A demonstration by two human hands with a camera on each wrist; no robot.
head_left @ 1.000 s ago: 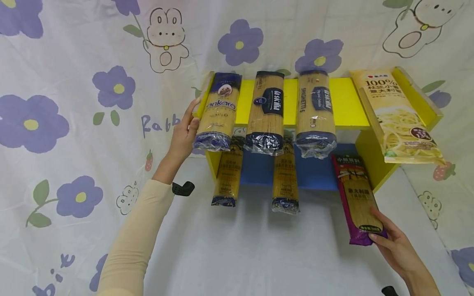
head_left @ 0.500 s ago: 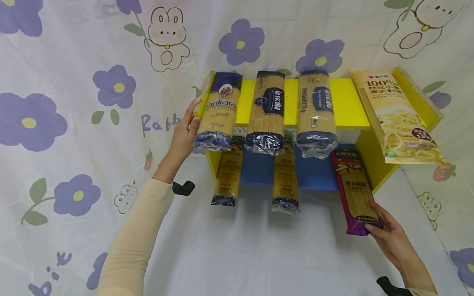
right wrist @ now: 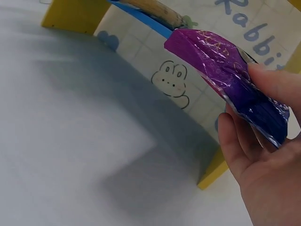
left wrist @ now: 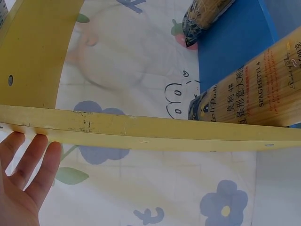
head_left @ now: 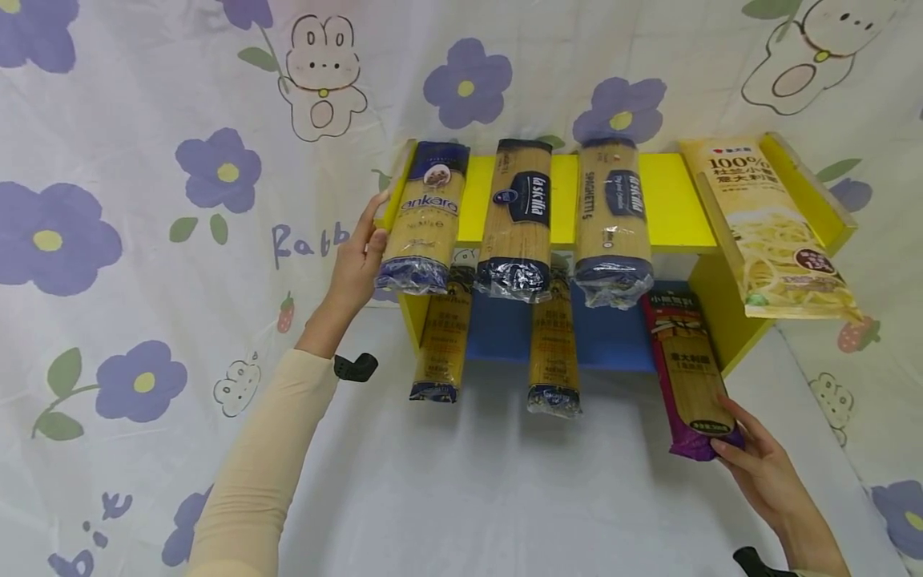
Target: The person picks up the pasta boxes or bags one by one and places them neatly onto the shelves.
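Observation:
My right hand point(head_left: 767, 477) holds the lower end of a pasta packet point(head_left: 694, 373) with a red and purple wrapper. The packet's upper part rests in the lower right of the yellow and blue shelf point(head_left: 674, 200). In the right wrist view, the thumb lies on one side of the purple packet end point(right wrist: 211, 61), with fingers on the other. My left hand point(head_left: 355, 268) touches the shelf's left side next to an Ankara spaghetti packet point(head_left: 425, 216). The left wrist view shows its extended fingertips point(left wrist: 52, 155) against the yellow side panel point(left wrist: 141, 129).
On the upper level are two La Sicilia spaghetti packets point(head_left: 517, 216) point(head_left: 613, 212) and a cream noodle packet point(head_left: 775, 232). Two yellowish spaghetti packets point(head_left: 443, 344) point(head_left: 554, 344) stick out of the lower level. A patterned cloth point(head_left: 144, 96) hangs behind.
My right hand has moved the red and purple pasta packet slightly up and farther into the lower level, then nearly stayed still. The left hand keeps its place at the shelf's side.

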